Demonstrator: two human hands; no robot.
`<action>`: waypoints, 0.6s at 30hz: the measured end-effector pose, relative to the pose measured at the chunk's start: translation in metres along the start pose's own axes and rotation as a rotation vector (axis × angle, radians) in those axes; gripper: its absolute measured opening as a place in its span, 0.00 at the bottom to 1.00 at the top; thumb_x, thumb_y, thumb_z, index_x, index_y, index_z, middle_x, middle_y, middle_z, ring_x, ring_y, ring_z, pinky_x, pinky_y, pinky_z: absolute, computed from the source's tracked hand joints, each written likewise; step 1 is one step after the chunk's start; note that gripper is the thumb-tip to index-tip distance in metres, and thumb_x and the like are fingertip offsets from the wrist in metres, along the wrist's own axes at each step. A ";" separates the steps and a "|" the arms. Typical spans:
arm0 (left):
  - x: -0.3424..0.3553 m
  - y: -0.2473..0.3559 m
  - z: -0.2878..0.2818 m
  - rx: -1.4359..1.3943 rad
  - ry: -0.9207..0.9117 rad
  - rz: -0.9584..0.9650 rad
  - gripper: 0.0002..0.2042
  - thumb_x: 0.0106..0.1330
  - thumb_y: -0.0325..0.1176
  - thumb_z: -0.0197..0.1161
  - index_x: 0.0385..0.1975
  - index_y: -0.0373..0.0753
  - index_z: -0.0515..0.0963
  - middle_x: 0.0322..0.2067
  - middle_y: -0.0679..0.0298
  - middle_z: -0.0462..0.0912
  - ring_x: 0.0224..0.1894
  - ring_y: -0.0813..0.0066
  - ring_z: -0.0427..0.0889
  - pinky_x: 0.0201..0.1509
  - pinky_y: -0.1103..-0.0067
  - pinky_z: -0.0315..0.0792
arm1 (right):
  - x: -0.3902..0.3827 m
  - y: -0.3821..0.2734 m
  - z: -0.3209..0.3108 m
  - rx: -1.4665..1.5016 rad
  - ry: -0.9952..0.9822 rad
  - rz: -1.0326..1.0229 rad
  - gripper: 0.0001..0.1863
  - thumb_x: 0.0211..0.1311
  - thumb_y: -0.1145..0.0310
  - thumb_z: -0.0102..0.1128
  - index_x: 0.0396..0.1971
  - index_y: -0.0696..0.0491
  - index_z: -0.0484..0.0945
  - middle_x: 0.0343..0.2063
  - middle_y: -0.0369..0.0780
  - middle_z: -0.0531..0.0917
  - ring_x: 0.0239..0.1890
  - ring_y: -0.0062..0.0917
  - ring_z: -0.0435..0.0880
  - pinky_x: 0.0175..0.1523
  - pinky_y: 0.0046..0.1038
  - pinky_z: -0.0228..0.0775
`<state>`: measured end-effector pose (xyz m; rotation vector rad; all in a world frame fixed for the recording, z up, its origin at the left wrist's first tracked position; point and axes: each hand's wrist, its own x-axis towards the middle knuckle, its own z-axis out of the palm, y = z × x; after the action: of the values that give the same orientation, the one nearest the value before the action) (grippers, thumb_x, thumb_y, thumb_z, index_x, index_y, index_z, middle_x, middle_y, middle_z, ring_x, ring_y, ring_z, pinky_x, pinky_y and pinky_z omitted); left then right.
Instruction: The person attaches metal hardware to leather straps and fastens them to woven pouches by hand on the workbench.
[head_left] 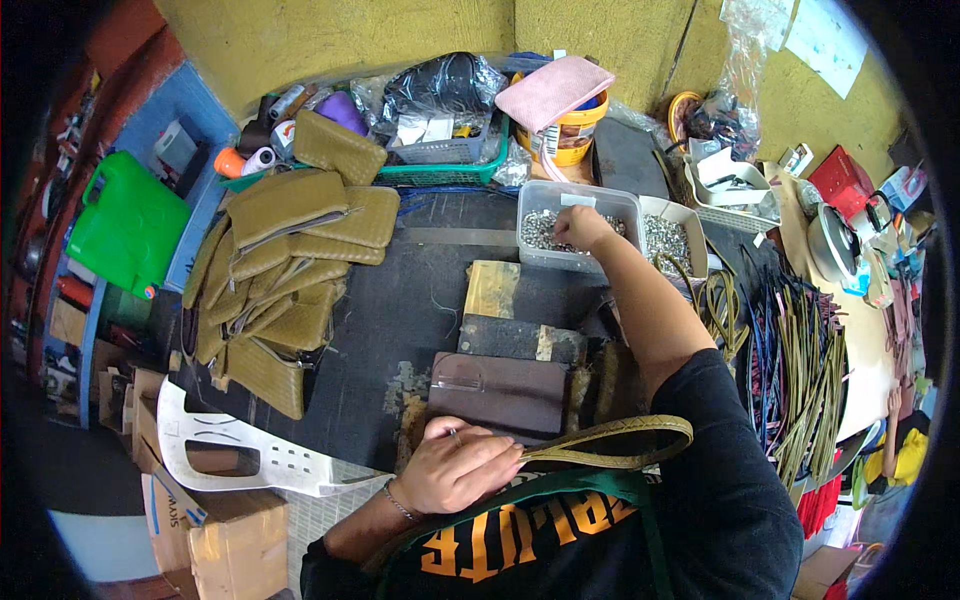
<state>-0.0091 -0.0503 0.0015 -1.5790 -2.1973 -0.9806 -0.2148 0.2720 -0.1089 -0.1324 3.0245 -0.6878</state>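
Note:
My left hand (460,468) is closed around the ends of an olive woven strap (605,463). The strap bends into a loop that reaches right, across my chest. My right hand (583,228) dips into a clear plastic tub (575,261) of small silvery metal pieces (540,228). Its fingers are drawn together, and whatever they hold is hidden. Just beyond my left hand lies a dark brown flat block (500,392) on the worn black worktable (395,300).
Olive zip pouches (290,205) are heaped at the left. A white box (688,215) of metal pieces adjoins the tub. Many straps (800,360) hang at the right. A white plastic chair (235,440) and a cardboard box (235,545) stand lower left; a person (905,455) is far right.

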 end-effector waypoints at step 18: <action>0.004 0.003 0.005 0.001 0.003 0.053 0.09 0.46 0.31 0.61 0.30 0.40 0.77 0.34 0.70 0.74 0.32 0.79 0.73 0.39 0.80 0.58 | -0.027 -0.018 -0.033 0.355 0.456 0.161 0.06 0.42 0.71 0.57 0.23 0.56 0.77 0.21 0.43 0.79 0.26 0.28 0.78 0.34 0.27 0.68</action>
<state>-0.0068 -0.0430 0.0011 -1.6258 -2.1425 -0.9657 -0.1881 0.2731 -0.0706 0.3178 3.1934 -1.3846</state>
